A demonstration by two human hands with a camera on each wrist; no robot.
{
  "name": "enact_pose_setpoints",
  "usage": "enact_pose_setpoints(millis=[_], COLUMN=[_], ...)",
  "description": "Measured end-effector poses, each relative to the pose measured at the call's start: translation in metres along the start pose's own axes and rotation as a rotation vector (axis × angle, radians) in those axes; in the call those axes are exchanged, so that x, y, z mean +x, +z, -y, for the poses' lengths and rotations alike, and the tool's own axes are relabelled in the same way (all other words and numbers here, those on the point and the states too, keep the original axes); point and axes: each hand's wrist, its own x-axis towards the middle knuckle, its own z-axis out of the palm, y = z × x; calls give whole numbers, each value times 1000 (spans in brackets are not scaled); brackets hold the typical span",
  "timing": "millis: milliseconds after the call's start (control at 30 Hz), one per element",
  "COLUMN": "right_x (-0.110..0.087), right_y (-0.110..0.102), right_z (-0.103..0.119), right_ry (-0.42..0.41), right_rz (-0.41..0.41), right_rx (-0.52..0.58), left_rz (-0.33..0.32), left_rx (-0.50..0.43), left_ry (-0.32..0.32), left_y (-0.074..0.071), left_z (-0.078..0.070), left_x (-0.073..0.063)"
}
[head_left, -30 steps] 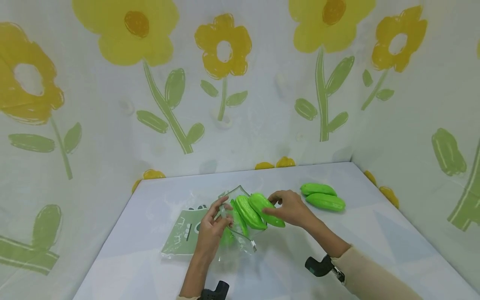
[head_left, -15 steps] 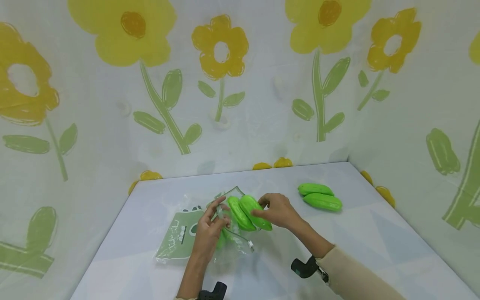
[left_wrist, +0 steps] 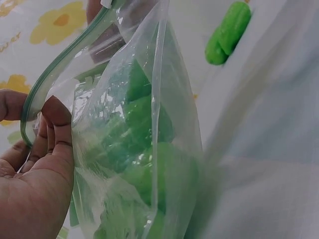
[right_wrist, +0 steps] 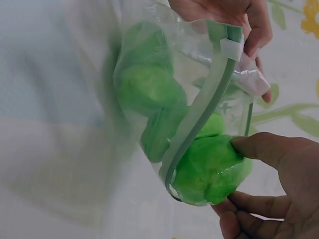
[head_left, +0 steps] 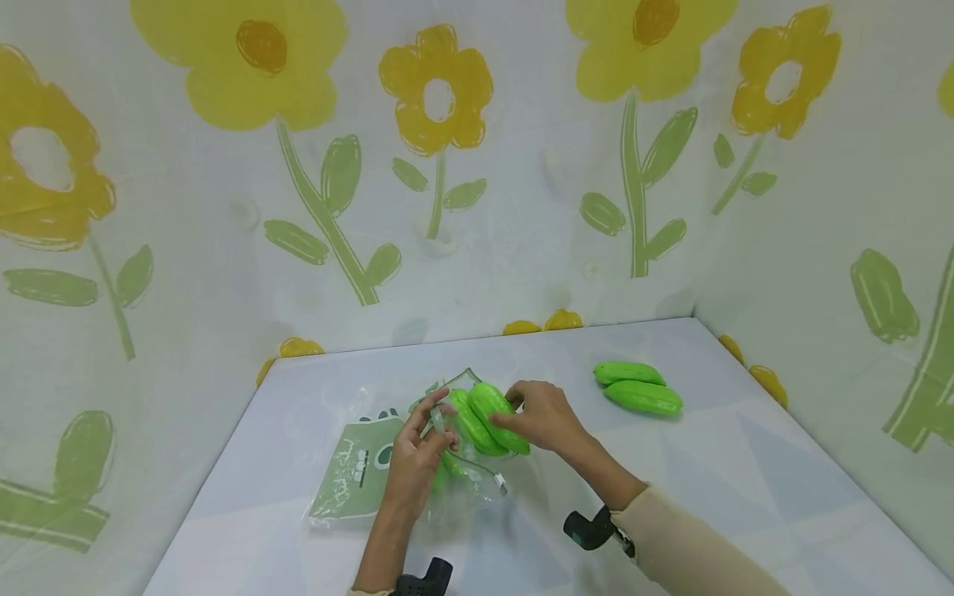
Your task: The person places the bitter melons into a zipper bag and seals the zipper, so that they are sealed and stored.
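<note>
In the head view, my left hand pinches the rim of a clear zip bag and keeps its mouth apart. A green strip with a white slider edges that mouth. My right hand grips a plump, bright green cucumber-shaped vegetable between thumb and fingers. In the right wrist view its inner end is within the bag's mouth, and the fingertips are just outside the rim. Several similar vegetables show through the plastic.
Two more green vegetables lie side by side on the white table, at the back right. A flat green printed bag in clear plastic lies left of my left hand. Flower-printed cloth walls stand behind the table and at its sides.
My right hand has moved left, bringing the green vegetable with it further into the bag's mouth. My left hand stays at the bag's rim. The two vegetables at the back right lie as before.
</note>
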Motion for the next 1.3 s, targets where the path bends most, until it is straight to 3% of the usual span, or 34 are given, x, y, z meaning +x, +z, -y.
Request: enact_pose_setpoints(millis=[200, 967, 1300], right_x=[1, -1, -1], right_y=[3, 26, 35], right_z=[-1, 7, 10], right_ry=[-24, 54, 5], right_rz=[-56, -10, -43], right_rx=[-107, -51, -69], left_rz=[-7, 21, 12], left_rx=[5, -23, -57], left_ry=[5, 24, 13], left_y=[1, 1, 4], left_z=[1, 4, 3], left_x=[0, 2, 1])
